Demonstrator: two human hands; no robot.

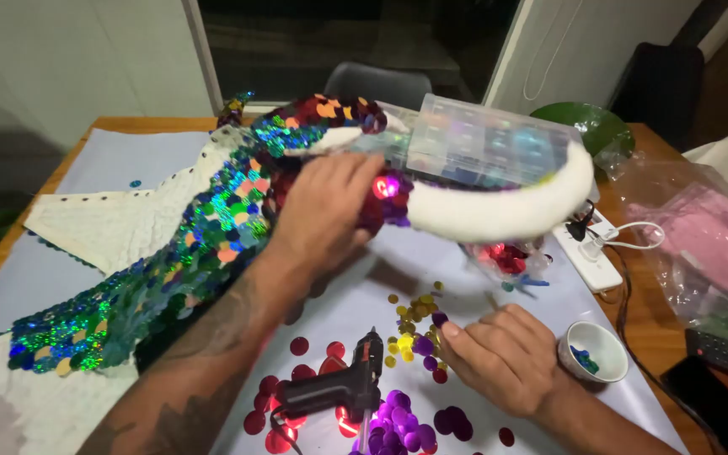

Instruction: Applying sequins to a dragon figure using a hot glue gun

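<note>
Near the desk's front edge, a black glue gun [339, 390] lies among loose sequins [410, 337], which the right hand [503, 354] fingers, holding none. Farther back, the left hand [326, 211] grips the sequin costume piece [195, 244]; its white end [499, 211] looks uncovered.

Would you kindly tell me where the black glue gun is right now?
In the head view, the black glue gun lies at bottom centre on the table, among red and purple sequins, just left of the right hand.
</note>
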